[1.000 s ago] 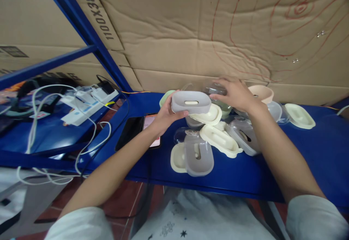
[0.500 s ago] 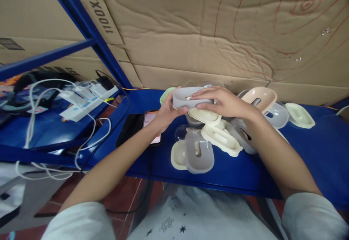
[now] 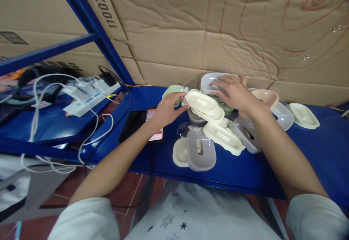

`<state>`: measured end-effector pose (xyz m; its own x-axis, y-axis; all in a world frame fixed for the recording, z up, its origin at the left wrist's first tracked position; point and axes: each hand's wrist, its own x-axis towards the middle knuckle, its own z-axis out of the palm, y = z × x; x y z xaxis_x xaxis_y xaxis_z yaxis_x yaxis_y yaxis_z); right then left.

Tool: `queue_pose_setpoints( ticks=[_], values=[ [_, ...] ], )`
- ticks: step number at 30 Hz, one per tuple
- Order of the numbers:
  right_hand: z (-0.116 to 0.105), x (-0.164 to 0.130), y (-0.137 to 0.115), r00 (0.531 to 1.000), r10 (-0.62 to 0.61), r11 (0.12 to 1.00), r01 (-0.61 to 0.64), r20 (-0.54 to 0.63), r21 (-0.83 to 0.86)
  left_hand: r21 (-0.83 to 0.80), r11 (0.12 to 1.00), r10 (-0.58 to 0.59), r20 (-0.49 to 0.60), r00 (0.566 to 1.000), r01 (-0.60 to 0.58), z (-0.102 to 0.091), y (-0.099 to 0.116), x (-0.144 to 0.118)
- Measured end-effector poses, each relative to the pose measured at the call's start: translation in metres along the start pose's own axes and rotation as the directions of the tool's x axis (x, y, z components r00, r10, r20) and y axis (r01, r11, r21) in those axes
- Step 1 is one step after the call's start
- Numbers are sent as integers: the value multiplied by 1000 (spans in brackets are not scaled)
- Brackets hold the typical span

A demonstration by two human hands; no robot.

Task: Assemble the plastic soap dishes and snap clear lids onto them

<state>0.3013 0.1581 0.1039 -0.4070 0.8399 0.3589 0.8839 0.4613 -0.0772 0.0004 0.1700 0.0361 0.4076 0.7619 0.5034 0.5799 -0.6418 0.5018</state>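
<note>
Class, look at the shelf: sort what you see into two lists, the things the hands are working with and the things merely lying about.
In hand:
left hand touching the cream lid
right hand resting on the grey container
pile of lids and containers beneath them

Lying about:
phone
dark tablet
power strip with white cables
cardboard behind

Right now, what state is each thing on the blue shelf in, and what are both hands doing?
left hand: fingers on the cream tray, not closed round it.
right hand: resting flat on the grey lid.
cream tray: tilted on top of the pile.
grey lid: at the back of the pile, against the cardboard.
grey box: lying flat at the front, overlapping a cream piece.
phone: screen lit.
power strip: white cables plugged in.
</note>
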Motion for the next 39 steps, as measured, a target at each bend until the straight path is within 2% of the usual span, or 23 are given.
queue_pose_setpoints(
  ticks=[2,4,6,8,11,14,18,21,23,24,26,28,29,31,33,35,37,39],
  values=[
    [6,0,-9,998,-58,998,57,11,32,-79,997,-10,54,998,14,-6,-2,4],
    [11,-1,-20,987,-135,989,128,87,74,-137,990,-31,81,996,42,-12,-4,6],
    [14,-1,-29,967,-170,984,156,191,84,-156,986,-54,71,996,65,-17,-5,8],
    [15,-2,-33,954,-173,985,163,246,59,-150,986,-69,57,996,77,-22,-6,9],
    [7,-6,-32,958,-181,983,185,224,4,-113,991,-66,53,996,71,-24,-4,8],
    [-8,-18,-30,966,-202,979,205,161,0,18,1000,-20,70,997,19,-27,3,6],
    [-30,-60,-44,957,-285,957,281,55,74,255,965,13,188,982,-62,-42,18,2],
    [-34,-105,-65,940,-340,936,334,41,110,380,917,-33,365,930,-116,-61,25,-7],
    [-28,-132,-76,948,-315,947,310,52,89,378,917,-65,459,886,-128,-73,29,-21],
    [-24,-144,-78,956,-288,957,284,59,62,371,919,-59,464,884,-134,-78,33,-31],
    [-13,-161,-79,972,-229,973,229,59,14,367,909,37,398,917,-197,-81,45,-55],
    [-3,-175,-78,983,-180,984,180,24,-2,339,898,116,433,894,-280,-75,64,-84],
    [1,-180,-79,988,-152,988,152,-12,-4,308,899,138,475,869,-311,-68,75,-98],
    [6,-189,-86,990,-109,994,109,-89,-11,263,902,176,502,847,-343,-50,94,-123],
    [10,-195,-100,985,-128,992,128,-119,-5,245,899,217,471,855,-363,-30,107,-143],
    [13,-199,-114,976,-200,979,203,-87,34,238,906,229,422,877,-351,-12,112,-158],
    [16,-201,-122,972,-228,969,232,-51,84,169,935,233,377,897,-313,-1,112,-167],
    [17,-203,-121,981,-189,972,192,-38,136,84,960,227,329,917,-267,4,110,-173]
  ],
)
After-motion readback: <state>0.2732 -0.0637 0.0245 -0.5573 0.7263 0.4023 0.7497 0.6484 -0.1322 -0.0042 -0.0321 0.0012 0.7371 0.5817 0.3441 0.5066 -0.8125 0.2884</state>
